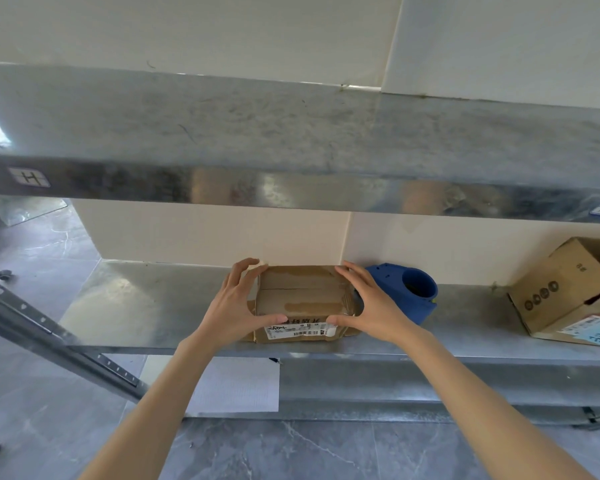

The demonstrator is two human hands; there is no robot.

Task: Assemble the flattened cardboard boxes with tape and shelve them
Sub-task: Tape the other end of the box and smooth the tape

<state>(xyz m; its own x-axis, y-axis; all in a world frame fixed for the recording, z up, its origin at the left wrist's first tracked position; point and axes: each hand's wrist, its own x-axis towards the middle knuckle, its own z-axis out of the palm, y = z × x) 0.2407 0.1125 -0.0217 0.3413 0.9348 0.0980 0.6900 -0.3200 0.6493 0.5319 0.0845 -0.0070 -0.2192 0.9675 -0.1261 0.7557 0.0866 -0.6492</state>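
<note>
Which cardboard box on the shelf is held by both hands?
The small central box, beside the blue tape dispenser; the right-hand box sits tilted and untouched.

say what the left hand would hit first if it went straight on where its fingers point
Likely the wall behind the shelf: the left hand grips the cardboard box by its left side, fingers pointing back, with nothing else ahead. Its distance is unclear.

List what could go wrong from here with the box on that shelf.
1. The small brown cardboard box, gripped at both ends by the left hand and right hand, sits near the front edge of the grey metal shelf. Released there, it might tip off.
2. The blue plastic tape dispenser lies just beyond the right hand, so sliding the box rightward could knock it.
</note>
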